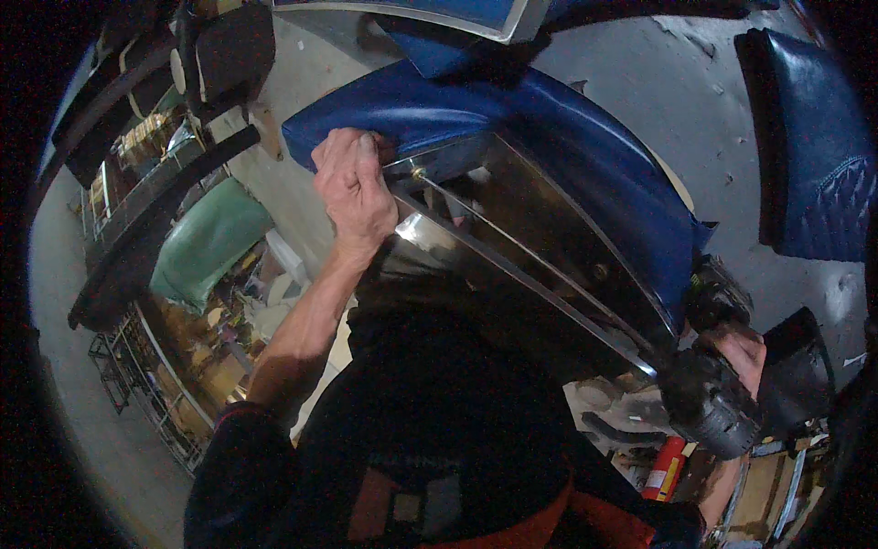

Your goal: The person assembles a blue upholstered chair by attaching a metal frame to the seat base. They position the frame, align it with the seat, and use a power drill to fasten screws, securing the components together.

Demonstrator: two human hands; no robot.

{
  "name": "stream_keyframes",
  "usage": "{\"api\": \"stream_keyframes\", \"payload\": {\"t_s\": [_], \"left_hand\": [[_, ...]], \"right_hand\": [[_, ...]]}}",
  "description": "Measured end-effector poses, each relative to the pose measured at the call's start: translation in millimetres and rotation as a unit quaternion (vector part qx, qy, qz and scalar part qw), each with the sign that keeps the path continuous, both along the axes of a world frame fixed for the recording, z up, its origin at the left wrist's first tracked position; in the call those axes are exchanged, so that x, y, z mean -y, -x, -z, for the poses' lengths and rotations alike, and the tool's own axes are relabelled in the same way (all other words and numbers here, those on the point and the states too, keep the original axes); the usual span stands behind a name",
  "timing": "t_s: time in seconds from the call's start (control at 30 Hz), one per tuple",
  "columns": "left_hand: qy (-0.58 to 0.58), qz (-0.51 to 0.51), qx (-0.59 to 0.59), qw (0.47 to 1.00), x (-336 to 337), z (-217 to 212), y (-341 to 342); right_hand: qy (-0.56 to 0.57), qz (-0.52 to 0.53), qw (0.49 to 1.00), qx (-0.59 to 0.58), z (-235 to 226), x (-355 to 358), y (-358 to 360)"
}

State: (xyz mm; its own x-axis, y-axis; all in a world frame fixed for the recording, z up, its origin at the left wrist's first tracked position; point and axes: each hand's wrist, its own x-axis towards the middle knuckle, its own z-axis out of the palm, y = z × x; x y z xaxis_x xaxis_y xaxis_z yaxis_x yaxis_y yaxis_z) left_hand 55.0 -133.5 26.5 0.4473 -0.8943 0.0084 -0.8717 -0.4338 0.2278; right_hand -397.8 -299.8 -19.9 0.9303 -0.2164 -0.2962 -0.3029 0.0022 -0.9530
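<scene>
A metal frame point(530, 270) with shiny edges lies in front of me, against a curved panel covered in blue leather-like material point(585, 128). Its upper left corner is in the grip of my left hand point(352, 192), fingers curled over the edge beside the blue cover. At the frame's lower right end, my right hand point(739, 352) is wrapped around a black power tool point(709, 403). The tool's front is dark and close to the frame's end, so I cannot tell whether it touches. Most of my right fingers are hidden behind the tool.
A blue quilted cushion point(819, 151) lies on the grey surface point(677, 82) at right. A metal-edged blue piece point(494, 23) is at the top. At left are a green padded piece point(210, 242) and wire racks point(151, 366). A red cylinder point(665, 468) stands at lower right.
</scene>
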Motion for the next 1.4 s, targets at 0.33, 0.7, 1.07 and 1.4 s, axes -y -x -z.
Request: {"api": "stream_keyframes", "payload": {"t_s": [0.33,0.7,1.07,1.4], "left_hand": [[-0.004,0.004,0.002,1.000,-2,-4,3],[0.002,0.021,0.008,1.000,-1,-1,1],[0.041,0.029,0.013,0.999,0,3,1],[0.018,0.027,-0.001,0.999,-3,2,0]], "right_hand": [[-0.002,0.127,0.989,-0.072,-3,-33,4],[-0.035,0.106,0.993,-0.023,3,-28,0],[0.064,0.172,0.972,-0.145,-16,-52,-12],[-0.037,0.157,0.987,-0.022,16,-48,10]]}}
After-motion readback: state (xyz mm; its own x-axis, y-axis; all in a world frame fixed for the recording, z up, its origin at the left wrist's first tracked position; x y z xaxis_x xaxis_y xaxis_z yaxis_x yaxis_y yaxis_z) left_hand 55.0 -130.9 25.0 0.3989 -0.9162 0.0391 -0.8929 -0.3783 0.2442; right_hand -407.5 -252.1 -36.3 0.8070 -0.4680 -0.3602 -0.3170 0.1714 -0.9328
